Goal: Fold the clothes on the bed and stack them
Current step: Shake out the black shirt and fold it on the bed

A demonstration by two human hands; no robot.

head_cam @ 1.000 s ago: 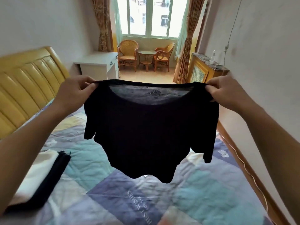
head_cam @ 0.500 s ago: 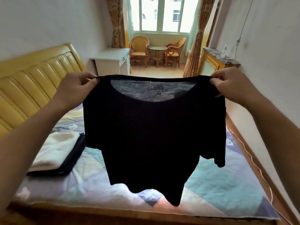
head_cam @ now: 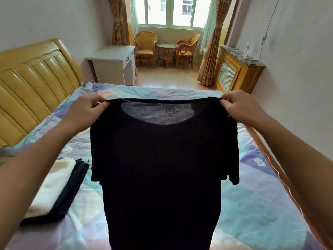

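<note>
A black short-sleeved T-shirt (head_cam: pixel 162 168) hangs spread out in front of me over the bed (head_cam: pixel 252 204). My left hand (head_cam: pixel 84 110) pinches its left shoulder and my right hand (head_cam: pixel 243 107) pinches its right shoulder, stretching the neckline flat between them. Both sleeves droop at the sides and the hem falls below the frame's bottom edge. On the bed at the left lies a stack of folded clothes: a cream garment (head_cam: pixel 54 183) on top of a black one (head_cam: pixel 72 192).
The bed has a patchwork quilt and a yellow padded headboard (head_cam: pixel 32 83) on the left. A white desk (head_cam: pixel 113 64), wicker chairs (head_cam: pixel 146 46) and a small table stand beyond the bed by the window. A wooden radiator cover (head_cam: pixel 236 69) lines the right wall.
The view has tipped downward and the shirt now hangs lower over the bed, fully stretched out with its hem past the frame. Both hands keep their hold on the shoulders.
</note>
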